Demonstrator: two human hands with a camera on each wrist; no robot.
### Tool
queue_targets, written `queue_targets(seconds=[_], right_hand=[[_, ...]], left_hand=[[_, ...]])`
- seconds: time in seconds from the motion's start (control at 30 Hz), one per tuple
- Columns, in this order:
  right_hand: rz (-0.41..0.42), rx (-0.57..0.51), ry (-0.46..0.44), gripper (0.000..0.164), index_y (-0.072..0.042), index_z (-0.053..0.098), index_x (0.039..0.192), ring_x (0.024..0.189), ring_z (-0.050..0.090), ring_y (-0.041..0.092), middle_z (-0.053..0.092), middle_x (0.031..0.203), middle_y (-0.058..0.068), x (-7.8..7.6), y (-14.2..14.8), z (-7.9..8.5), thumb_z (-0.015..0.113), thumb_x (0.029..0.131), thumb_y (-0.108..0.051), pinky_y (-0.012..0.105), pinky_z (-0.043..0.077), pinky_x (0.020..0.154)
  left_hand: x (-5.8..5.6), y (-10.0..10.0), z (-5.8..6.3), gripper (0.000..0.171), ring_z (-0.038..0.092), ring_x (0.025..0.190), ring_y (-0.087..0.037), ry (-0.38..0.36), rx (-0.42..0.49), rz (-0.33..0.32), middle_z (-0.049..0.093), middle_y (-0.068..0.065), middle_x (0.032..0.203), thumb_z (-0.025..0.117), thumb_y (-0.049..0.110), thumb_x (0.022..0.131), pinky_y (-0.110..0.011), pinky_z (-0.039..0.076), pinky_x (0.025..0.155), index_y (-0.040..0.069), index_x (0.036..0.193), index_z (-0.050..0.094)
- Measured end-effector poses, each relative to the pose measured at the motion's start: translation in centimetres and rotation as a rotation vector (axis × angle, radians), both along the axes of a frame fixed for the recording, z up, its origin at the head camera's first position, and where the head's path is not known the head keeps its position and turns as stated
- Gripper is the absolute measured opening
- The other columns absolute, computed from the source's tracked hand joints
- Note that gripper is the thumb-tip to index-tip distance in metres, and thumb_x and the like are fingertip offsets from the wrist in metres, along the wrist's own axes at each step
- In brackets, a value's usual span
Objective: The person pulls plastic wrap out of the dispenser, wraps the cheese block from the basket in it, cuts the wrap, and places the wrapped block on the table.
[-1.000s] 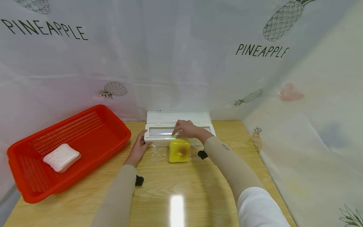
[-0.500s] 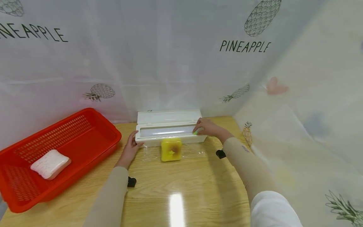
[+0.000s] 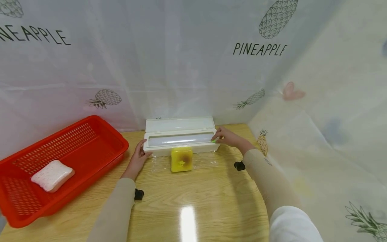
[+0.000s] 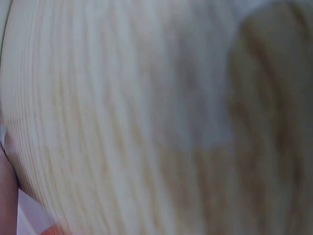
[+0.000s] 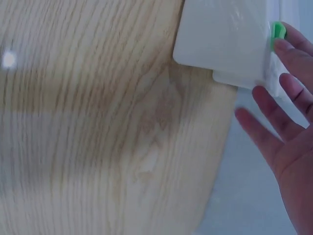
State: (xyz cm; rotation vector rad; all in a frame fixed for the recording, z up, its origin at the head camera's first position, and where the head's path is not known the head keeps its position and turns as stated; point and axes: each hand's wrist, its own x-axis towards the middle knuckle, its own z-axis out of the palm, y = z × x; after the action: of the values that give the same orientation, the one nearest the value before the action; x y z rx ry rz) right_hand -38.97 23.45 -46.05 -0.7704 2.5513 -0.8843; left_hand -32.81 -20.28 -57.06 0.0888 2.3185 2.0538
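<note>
R hand (image 3: pixel 226 136) has zipped rightward approx. ½ the box (image 3: pixel 205 148) since 1 sec ago, taking the green slider (image 3: pixel 213 141) w/ it to the R end! Thumb + index pinch that slider, other fingers spread apart, per the R wrist view. L hand (image 3: pixel 139 158) hasn't let go: it grips the box's L end; whether those fingers are spread or together, can't tell. Lid's (image 3: pixel 179 124) up at the back, pale roll (image 3: pixel 178 139) showing inside. Yellow block (image 3: pixel 181 159) sits on the table (image 3: pixel 169 205), just in front of the box's middle, clear film (image 3: pixel 205 162) out both sides. Far L, red basket (image 3: pixel 90 148) w/ a white block (image 3: pixel 52 175) in it.
</note>
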Motion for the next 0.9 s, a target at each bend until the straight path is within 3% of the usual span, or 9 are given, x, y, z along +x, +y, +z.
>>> queue_targets(seconds=[0.17, 0.47, 0.7, 0.77, 0.9], right_hand=[[-0.041, -0.054, -0.010, 0.024, -0.002, 0.067, 0.119, 0.094, 0.043, 0.028, 0.044, 0.112, 0.015, 0.3, 0.4, -1.0, 0.056, 0.099, -0.005, 0.041, 0.041, 0.077], [-0.122, -0.168, -0.028, 0.024, -0.003, 0.069, 0.119, 0.090, 0.040, 0.026, 0.047, 0.106, 0.013, 0.5, 0.7, -2.6, 0.057, 0.099, -0.007, 0.040, 0.038, 0.076], [-0.150, -0.272, -0.020, 0.024, 0.008, 0.064, 0.119, 0.090, 0.039, 0.030, 0.046, 0.108, 0.024, 2.4, 0.0, -1.7, 0.053, 0.099, 0.000, 0.041, 0.036, 0.075], [-0.187, -0.297, -0.031, 0.024, 0.011, 0.063, 0.118, 0.090, 0.038, 0.032, 0.045, 0.108, 0.025, 2.8, -0.4, -1.4, 0.052, 0.099, 0.001, 0.043, 0.035, 0.075], [-0.314, -0.320, -0.019, 0.025, 0.004, 0.067, 0.116, 0.100, 0.042, 0.030, 0.046, 0.114, 0.018, 2.5, -0.8, -3.4, 0.059, 0.098, -0.011, 0.045, 0.038, 0.083]], left_hand=[[-0.1, 0.0, -0.2, 0.067, 0.053, 0.098, -0.005, 0.005, 0.021, 0.001, 0.046, -0.024, 0.128, 0.060, 0.007, 0.096, -0.013, 0.042, 0.083, 0.016, 0.152, 0.024], [0.1, 0.0, -0.1, 0.066, 0.053, 0.100, -0.006, 0.022, 0.013, 0.001, 0.045, -0.026, 0.130, 0.059, 0.008, 0.097, -0.012, 0.042, 0.084, 0.014, 0.151, 0.023], [0.2, 0.2, 0.0, 0.067, 0.053, 0.100, -0.007, -0.005, 0.004, 0.013, 0.045, -0.024, 0.130, 0.059, 0.009, 0.096, -0.012, 0.041, 0.084, 0.016, 0.152, 0.023], [0.2, 0.2, 0.1, 0.067, 0.053, 0.099, -0.006, -0.001, 0.003, 0.010, 0.045, -0.024, 0.130, 0.059, 0.009, 0.097, -0.013, 0.041, 0.084, 0.016, 0.152, 0.022], [0.4, 0.0, 0.2, 0.067, 0.053, 0.098, -0.004, -0.002, -0.004, 0.016, 0.045, -0.024, 0.131, 0.059, 0.009, 0.097, -0.013, 0.040, 0.084, 0.018, 0.152, 0.023]])
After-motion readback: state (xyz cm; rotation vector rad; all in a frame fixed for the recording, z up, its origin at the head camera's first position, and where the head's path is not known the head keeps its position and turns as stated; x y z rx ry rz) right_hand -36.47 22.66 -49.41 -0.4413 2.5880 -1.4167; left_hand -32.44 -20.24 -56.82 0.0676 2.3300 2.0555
